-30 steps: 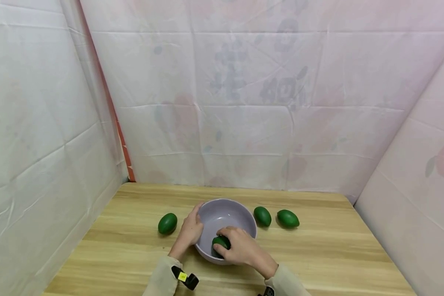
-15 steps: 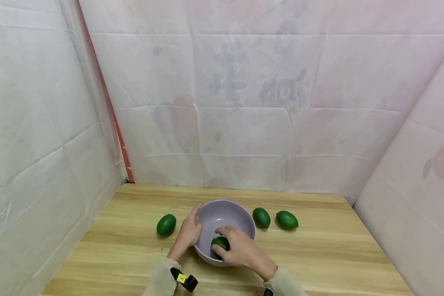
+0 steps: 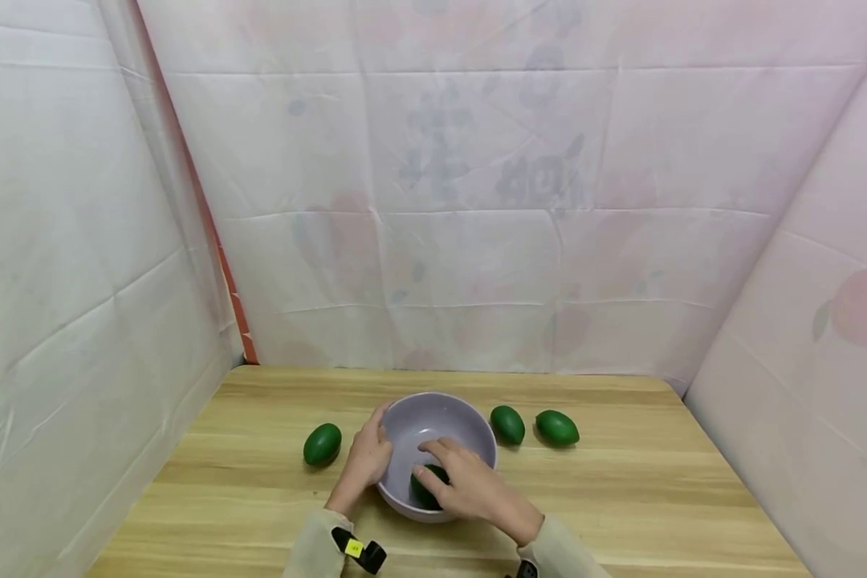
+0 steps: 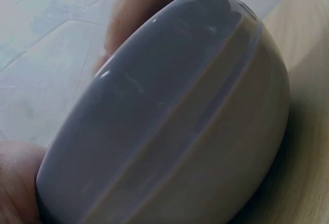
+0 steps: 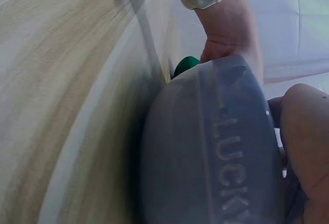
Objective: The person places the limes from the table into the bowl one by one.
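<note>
A mauve bowl (image 3: 437, 425) stands on the table, with raised letters on its outer wall in the right wrist view. My left hand (image 3: 368, 456) grips its left side, fingers along the rim. Inside, near the front wall, lies a green lime (image 3: 429, 487). Over it is my right hand (image 3: 470, 486), its thumb lying across the lime and its fingers spread forward, apart from the fruit. In the left wrist view, the bowl's outer wall (image 4: 169, 116) fills most of the frame. Seen from the right wrist, my right hand (image 5: 308, 136) reaches over the rim.
One lime (image 3: 323, 445) lies left of the bowl. Two more, a nearer lime (image 3: 508, 425) and a farther lime (image 3: 557, 429), lie to its right. The wooden table (image 3: 643, 490) meets white printed sheets (image 3: 470, 257) at the back and sides.
The right hand's fingers have loosened and lifted off the lime, which stays inside the bowl. The left hand keeps its place on the rim. The head view has shifted slightly.
</note>
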{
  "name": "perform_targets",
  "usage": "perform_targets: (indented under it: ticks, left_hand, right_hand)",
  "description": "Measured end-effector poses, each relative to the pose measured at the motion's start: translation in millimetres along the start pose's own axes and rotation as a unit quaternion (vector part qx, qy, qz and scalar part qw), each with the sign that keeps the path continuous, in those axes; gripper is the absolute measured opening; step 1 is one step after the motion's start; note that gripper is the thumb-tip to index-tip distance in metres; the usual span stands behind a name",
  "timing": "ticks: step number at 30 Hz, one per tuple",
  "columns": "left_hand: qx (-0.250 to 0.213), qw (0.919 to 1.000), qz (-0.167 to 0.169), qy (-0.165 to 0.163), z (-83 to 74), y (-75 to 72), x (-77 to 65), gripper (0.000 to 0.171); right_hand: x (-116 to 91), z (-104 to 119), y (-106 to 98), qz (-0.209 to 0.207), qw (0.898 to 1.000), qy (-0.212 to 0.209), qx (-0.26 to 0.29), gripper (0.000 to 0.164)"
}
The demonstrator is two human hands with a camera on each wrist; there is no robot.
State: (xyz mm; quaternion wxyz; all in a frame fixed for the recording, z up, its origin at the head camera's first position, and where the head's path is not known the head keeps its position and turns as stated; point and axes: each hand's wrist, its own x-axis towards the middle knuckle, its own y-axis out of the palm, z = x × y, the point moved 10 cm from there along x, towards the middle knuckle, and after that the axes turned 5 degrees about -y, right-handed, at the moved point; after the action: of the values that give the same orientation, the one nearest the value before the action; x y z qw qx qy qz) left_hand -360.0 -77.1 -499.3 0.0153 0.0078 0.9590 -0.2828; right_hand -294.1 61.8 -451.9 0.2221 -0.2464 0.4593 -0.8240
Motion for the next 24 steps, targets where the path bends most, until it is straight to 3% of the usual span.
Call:
perform_targets:
  ticks: [11, 24]
  left_hand:
    - [-0.013, 0.9999, -0.001, -0.006, 2.0, 0.0, 0.8, 0.052]
    - [-0.022, 0.9997, 0.0, -0.006, 0.5, 1.3, 2.1, 0.053]
  right_hand:
    - [-0.5, 2.3, -41.3, -0.057, 0.998, -0.008, -0.009, 0.046]
    - [-1.1, -14.5, -88.1, -0.088, 0.996, 0.034, -0.004, 0.046]
